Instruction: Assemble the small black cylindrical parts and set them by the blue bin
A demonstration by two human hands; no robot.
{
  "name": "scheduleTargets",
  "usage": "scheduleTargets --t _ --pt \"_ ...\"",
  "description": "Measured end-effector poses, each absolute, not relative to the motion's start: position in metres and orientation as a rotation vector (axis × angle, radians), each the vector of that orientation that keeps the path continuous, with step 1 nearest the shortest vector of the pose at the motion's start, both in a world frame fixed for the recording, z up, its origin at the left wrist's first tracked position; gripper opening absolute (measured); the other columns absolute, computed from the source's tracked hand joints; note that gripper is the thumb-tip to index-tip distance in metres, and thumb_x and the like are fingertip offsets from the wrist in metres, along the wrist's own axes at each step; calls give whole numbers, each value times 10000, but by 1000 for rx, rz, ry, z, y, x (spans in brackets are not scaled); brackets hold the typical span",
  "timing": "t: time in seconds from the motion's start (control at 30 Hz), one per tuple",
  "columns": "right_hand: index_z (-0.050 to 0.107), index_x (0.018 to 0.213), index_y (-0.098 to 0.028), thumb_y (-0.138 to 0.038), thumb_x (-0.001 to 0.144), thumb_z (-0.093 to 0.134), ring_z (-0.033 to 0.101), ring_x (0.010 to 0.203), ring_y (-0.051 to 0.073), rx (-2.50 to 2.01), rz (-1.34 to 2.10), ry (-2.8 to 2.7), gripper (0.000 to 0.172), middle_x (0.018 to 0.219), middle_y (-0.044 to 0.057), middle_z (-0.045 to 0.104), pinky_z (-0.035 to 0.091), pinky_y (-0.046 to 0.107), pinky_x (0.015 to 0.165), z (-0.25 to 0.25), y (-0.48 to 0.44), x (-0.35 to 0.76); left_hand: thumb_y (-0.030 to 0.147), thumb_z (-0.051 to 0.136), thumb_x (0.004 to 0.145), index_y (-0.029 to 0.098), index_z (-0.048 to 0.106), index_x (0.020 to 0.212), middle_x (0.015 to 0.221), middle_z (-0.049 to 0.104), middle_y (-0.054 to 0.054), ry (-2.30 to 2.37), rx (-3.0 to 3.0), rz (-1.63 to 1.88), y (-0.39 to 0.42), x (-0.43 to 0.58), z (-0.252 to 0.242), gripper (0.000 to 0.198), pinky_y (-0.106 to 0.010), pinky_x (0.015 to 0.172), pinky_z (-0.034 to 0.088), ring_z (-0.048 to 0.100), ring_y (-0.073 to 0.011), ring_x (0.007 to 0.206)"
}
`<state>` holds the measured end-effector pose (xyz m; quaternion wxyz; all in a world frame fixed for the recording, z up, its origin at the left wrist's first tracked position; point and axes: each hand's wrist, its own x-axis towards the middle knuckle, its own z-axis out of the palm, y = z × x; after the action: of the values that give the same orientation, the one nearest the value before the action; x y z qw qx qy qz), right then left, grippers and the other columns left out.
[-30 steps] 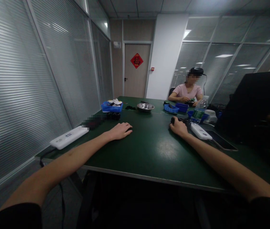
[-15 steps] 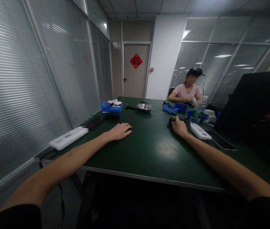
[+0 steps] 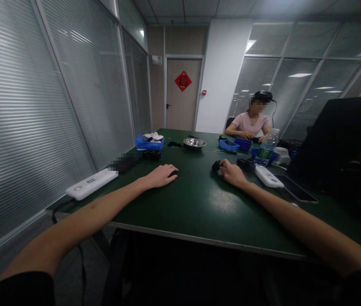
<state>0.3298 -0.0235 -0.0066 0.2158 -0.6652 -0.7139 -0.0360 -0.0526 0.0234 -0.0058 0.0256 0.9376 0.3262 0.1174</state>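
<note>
My left hand (image 3: 161, 175) rests palm down on the dark green table (image 3: 196, 199), its fingers stretched forward and nothing seen in them. In my right hand (image 3: 232, 173) a small black part (image 3: 216, 165) is pinched between the fingers, low over the table or touching it; I cannot tell which. What kind of part it is does not show at this size. To the right of that hand lies a group of similar black parts (image 3: 245, 164). More black pieces (image 3: 151, 155) are beyond my left hand, in front of a blue tray (image 3: 150, 144).
A metal bowl (image 3: 194, 144) stands at the table's far middle. On the right are a blue bin (image 3: 229, 146), a water bottle (image 3: 267, 148), a white power strip (image 3: 268, 176), a phone (image 3: 297, 189) and a dark monitor (image 3: 339, 136). Another power strip (image 3: 92, 184) lies left. A person (image 3: 253, 123) sits opposite.
My right hand has moved left from the group of black parts, bringing one small black part with it. My left hand has stayed nearly still.
</note>
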Motion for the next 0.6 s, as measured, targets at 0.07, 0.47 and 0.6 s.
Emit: scheduleTargets --t 0.07,0.47,0.6 --pt "556 1231 -214 -273 1016 475 672 771 217 -1717 -43 -2074 237 857 50 730 461 295 747 -7 -34 310 530 426 1054 193 523 1459 1465 569 -126 928 2872 398 19 -50 -5 536 -413 1079 420 559 -272 1305" --pt "547 1188 -224 -322 1031 498 550 655 157 -949 229 -2382 192 774 -18 597 409 277 647 4 -102 221 579 642 952 190 681 1144 1135 669 -80 354 2672 445 -19 -29 11 435 -369 961 444 606 -237 1068" --pt "546 1255 -237 -388 1024 532 551 657 161 -994 243 -2313 276 773 -23 577 423 286 634 7 -102 221 576 679 923 207 675 1201 1204 654 -84 401 2629 446 -21 -30 14 461 -388 991 436 586 -254 1119"
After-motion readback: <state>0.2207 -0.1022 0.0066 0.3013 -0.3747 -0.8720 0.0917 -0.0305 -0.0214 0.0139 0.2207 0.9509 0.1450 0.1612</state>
